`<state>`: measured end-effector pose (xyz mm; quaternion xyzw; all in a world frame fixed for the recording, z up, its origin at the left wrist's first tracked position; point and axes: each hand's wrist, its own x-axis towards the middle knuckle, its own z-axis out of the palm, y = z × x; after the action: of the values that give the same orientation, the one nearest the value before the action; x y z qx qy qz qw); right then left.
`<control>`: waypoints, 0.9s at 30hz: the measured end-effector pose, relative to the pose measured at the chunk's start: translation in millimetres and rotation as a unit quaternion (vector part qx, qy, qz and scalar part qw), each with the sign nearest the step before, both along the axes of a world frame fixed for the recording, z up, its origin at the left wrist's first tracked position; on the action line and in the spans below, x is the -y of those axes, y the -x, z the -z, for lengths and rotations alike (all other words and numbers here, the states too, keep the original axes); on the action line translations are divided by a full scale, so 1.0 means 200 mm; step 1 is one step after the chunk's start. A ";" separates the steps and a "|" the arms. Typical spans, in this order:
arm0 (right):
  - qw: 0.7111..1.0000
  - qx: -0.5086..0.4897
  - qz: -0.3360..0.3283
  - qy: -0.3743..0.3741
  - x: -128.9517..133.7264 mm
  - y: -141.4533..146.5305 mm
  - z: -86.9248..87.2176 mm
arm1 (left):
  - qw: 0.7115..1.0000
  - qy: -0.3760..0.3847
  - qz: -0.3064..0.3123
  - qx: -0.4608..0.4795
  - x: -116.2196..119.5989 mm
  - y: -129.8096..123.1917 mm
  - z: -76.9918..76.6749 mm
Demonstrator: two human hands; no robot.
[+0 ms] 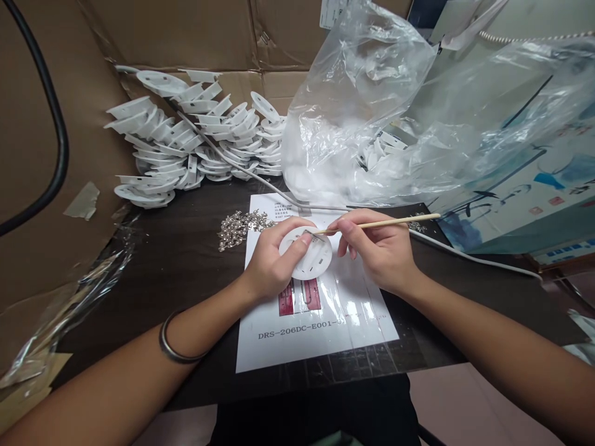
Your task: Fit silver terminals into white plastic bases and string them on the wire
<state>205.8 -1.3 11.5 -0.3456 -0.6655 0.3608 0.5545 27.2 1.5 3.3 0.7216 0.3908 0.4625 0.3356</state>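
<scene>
A round white plastic disc (317, 263) with small slots is pinched in my left hand (275, 257), the thumb lying across its face. My right hand (379, 244) is closed around a thin wooden stick (400, 220). The stick's tip meets the upper part of the disc near my left thumb; the detail at the tip is too small to make out. Under both hands lies a printed sheet (320, 347) with red pictures and the text "DRS-206DC-E001". A pile of small metal parts (239, 229) sits left of my left hand.
Stacks of white discs (162, 148) lean at the back left. A clear plastic bag (353, 105) with white parts stands behind the sheet. A grey cable (260, 179) crosses the dark table (186, 279). Cardboard (186, 31) walls the back and left; a black cable (58, 130) hangs at left.
</scene>
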 end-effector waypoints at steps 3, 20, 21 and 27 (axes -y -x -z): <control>0.999 0.016 0.009 -0.038 0.00 0.00 0.01 | 1.000 -0.005 0.000 -0.001 0.00 0.00 0.00; 0.961 0.146 -0.004 -0.237 0.01 -0.03 -0.01 | 0.998 -0.050 -0.021 -0.032 0.01 0.00 0.02; 0.961 0.144 -0.007 -0.238 0.01 -0.03 -0.01 | 0.998 -0.052 -0.023 -0.032 0.01 0.00 0.02; 0.960 0.168 0.003 -0.225 0.02 -0.03 -0.01 | 0.996 -0.082 -0.027 -0.033 0.02 0.00 0.01</control>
<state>212.7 -6.0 13.9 -0.2693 -0.8119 0.1370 0.4995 27.3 -1.6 1.6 0.7506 0.3819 0.4778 0.2501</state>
